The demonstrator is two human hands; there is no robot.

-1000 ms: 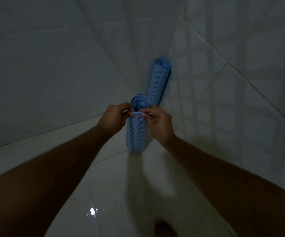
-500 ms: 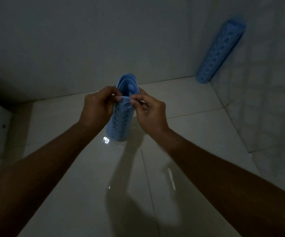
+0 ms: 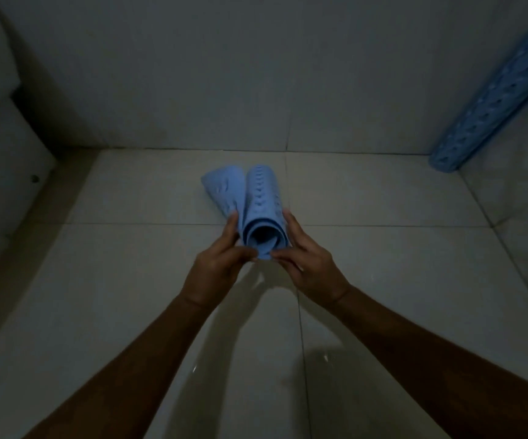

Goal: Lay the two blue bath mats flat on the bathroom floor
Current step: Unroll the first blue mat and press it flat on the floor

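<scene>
A rolled blue bath mat (image 3: 258,201) with raised dimples hangs over the pale tiled floor (image 3: 383,264), its open end facing me. My left hand (image 3: 216,264) pinches the loosened outer flap on the left of the roll. My right hand (image 3: 307,261) grips the near end on the right, thumb at the lower edge. The outer layer has peeled away to the left, the rest stays coiled. A second rolled blue mat (image 3: 494,103) leans upright in the far right corner against the wall.
Grey tiled walls (image 3: 224,74) close the floor at the back and right. A pale fixture with a small round fitting (image 3: 34,178) stands along the left. Wet glints show on the floor near me.
The roll has swung from upright to pointing away from me, with its open end toward me. Its outer flap has come loose to the left. The view has shifted left, away from the corner mat.
</scene>
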